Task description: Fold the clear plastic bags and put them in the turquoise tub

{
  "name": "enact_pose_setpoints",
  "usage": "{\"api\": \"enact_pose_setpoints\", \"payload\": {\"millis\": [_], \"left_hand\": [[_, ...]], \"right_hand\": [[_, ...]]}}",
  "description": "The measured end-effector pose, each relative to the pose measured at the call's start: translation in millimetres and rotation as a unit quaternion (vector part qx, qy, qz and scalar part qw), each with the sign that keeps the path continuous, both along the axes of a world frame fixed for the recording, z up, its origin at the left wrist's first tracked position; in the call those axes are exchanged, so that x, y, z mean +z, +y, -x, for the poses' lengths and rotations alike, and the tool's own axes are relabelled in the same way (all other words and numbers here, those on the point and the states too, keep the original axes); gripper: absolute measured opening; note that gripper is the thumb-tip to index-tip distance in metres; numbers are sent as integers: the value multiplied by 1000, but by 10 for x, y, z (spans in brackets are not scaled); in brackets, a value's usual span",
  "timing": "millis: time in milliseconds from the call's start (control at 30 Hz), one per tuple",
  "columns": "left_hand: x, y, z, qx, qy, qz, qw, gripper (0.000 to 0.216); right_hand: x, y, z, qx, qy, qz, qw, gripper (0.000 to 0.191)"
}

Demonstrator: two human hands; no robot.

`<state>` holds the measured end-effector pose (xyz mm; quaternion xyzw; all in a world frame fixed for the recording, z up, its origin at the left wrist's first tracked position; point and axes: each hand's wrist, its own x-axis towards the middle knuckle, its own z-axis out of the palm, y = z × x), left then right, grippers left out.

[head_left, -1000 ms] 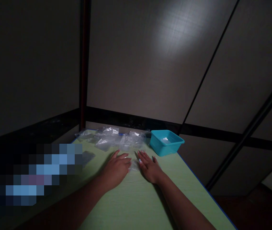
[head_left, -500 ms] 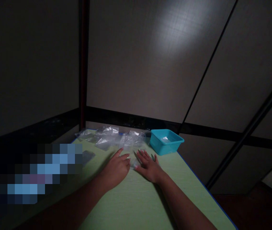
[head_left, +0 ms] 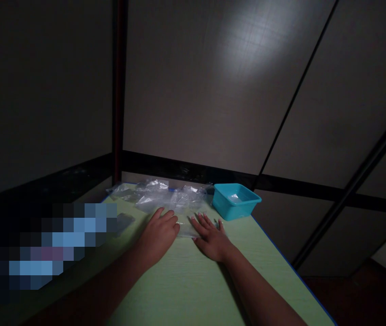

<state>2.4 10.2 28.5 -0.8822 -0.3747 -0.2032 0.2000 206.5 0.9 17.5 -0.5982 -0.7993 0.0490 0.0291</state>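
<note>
Both of my hands lie palm down on a green table (head_left: 193, 290), side by side. My left hand (head_left: 157, 235) has its fingers stretched forward, flat on the surface. My right hand (head_left: 209, 237) is spread flat too. Between and under the fingertips lies a small clear plastic bag (head_left: 185, 230), pressed flat by both hands. Just beyond the fingers sits a heap of clear plastic bags (head_left: 159, 195).
A turquoise plastic tub (head_left: 235, 200) stands at the far right corner of the table. A dark flat item (head_left: 124, 222) lies left of my left hand. Grey partition walls close the table's back and left. The table's right edge drops off to a dark floor.
Both hands slid a little to the left and nearer together over the small bag, flattening it. The camera has barely moved.
</note>
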Motion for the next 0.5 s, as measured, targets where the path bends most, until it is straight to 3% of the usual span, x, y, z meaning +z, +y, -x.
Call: {"api": "enact_pose_setpoints", "payload": {"millis": [133, 233, 500], "left_hand": [[66, -59, 45, 4, -28, 28, 999, 7], [45, -104, 8, -19, -34, 62, 997, 32], [-282, 10, -159, -47, -15, 66, 997, 32]], "right_hand": [[27, -17, 10, 2, -8, 5, 1000, 60], [33, -25, 14, 9, -5, 1, 1000, 64], [1, -10, 6, 23, 5, -4, 1000, 73]]}}
